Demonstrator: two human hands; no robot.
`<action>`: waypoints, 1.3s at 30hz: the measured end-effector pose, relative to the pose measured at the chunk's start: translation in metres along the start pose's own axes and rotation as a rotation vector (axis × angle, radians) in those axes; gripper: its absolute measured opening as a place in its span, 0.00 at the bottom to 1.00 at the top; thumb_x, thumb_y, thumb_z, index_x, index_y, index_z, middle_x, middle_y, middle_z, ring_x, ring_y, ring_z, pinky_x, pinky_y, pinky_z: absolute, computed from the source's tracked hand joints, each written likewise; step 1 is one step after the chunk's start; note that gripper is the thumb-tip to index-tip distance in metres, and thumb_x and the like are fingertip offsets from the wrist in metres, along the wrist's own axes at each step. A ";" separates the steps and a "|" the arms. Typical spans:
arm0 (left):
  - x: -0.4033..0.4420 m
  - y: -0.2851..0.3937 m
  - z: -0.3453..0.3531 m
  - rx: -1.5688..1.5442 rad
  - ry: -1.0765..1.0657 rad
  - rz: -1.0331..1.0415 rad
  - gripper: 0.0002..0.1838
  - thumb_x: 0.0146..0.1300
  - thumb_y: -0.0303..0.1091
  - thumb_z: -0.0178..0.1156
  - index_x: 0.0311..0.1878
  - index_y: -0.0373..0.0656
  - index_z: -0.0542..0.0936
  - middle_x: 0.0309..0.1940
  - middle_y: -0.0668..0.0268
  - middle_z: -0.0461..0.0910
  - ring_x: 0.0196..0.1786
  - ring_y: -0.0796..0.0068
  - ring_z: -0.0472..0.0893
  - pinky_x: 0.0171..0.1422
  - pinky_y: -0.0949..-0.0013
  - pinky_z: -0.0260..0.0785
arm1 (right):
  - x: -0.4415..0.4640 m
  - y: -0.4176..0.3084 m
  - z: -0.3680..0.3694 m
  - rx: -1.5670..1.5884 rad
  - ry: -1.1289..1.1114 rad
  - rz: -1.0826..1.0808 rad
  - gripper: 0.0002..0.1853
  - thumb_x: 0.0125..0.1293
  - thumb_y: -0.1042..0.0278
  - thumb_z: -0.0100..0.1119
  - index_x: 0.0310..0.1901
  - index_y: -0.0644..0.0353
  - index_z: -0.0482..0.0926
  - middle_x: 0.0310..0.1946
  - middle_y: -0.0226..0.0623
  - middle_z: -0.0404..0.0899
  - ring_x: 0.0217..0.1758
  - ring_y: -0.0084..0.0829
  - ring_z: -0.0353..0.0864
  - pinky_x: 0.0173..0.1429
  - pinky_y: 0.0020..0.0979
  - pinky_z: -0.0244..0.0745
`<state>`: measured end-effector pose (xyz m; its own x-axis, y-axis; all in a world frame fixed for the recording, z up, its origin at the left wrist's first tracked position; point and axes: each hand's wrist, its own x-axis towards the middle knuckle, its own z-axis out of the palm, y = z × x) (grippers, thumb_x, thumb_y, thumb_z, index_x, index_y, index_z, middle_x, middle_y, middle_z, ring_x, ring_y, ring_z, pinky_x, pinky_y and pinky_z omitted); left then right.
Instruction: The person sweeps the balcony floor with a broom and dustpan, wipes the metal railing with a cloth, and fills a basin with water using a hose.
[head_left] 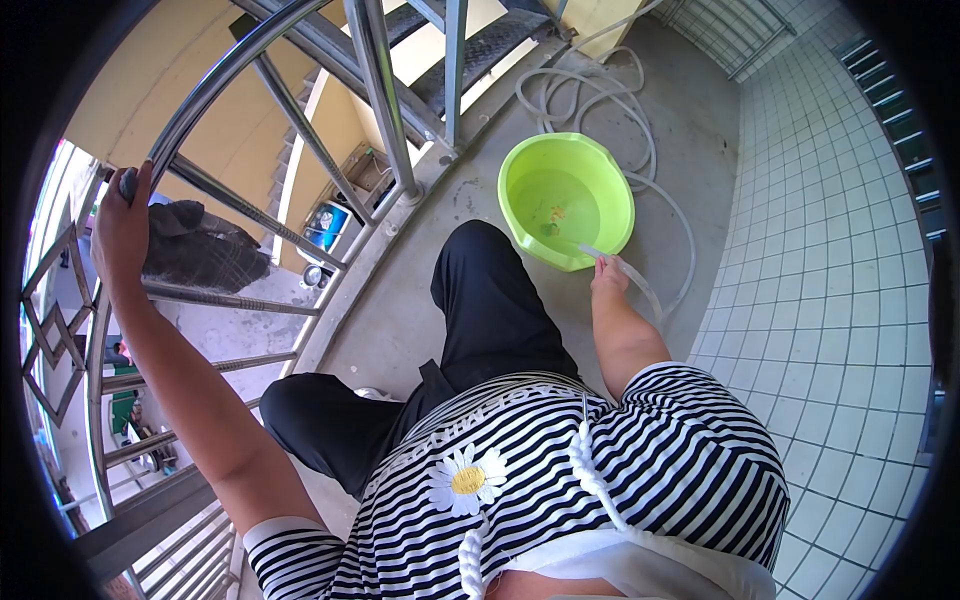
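My right hand (610,276) is closed round a clear hose (640,284) near its end. The hose's tip reaches over the near rim of a lime-green plastic basin (515,200) on the floor. Water seems to stand in the basin, with a small orange and green patch at its bottom. My left hand (122,238) is raised at the shiny metal railing (190,110), its fingers closed round a bunched dark grey cloth (128,186) against the rail. Beside that hand, a larger dark grey piece (205,245) shows behind the bars; whether it joins the cloth is unclear.
Loose hose coils (600,95) lie on the concrete floor (690,130) behind the basin. A white-tiled wall (820,280) rises on the right. The railing's bars run along the left, above a lower level with stairs and various objects.
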<state>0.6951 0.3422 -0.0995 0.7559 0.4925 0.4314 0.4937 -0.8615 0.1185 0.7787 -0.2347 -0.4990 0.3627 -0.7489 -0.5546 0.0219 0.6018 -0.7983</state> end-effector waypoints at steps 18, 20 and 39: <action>0.003 -0.005 0.004 0.023 0.021 0.001 0.27 0.53 0.60 0.42 0.46 0.50 0.73 0.36 0.58 0.76 0.42 0.60 0.75 0.42 0.64 0.65 | -0.002 -0.005 0.005 -0.006 -0.010 0.014 0.10 0.52 0.78 0.52 0.38 0.64 0.69 0.31 0.38 0.70 0.26 0.27 0.73 0.32 0.21 0.76; 0.002 -0.004 0.003 0.013 0.010 0.000 0.27 0.53 0.60 0.42 0.46 0.49 0.73 0.36 0.58 0.76 0.41 0.60 0.75 0.42 0.64 0.65 | -0.004 -0.006 0.007 0.006 -0.011 0.004 0.10 0.51 0.79 0.53 0.38 0.65 0.69 0.30 0.39 0.70 0.24 0.26 0.73 0.29 0.20 0.75; 0.000 -0.001 0.000 -0.003 0.014 0.018 0.26 0.54 0.58 0.44 0.45 0.48 0.73 0.35 0.56 0.75 0.40 0.57 0.75 0.39 0.63 0.65 | -0.003 -0.007 0.012 0.002 0.014 0.000 0.09 0.51 0.77 0.54 0.35 0.67 0.68 0.28 0.39 0.70 0.23 0.27 0.73 0.29 0.20 0.76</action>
<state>0.6947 0.3426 -0.0998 0.7585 0.4754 0.4457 0.4792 -0.8704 0.1129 0.7886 -0.2329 -0.4889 0.3498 -0.7524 -0.5582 0.0239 0.6028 -0.7975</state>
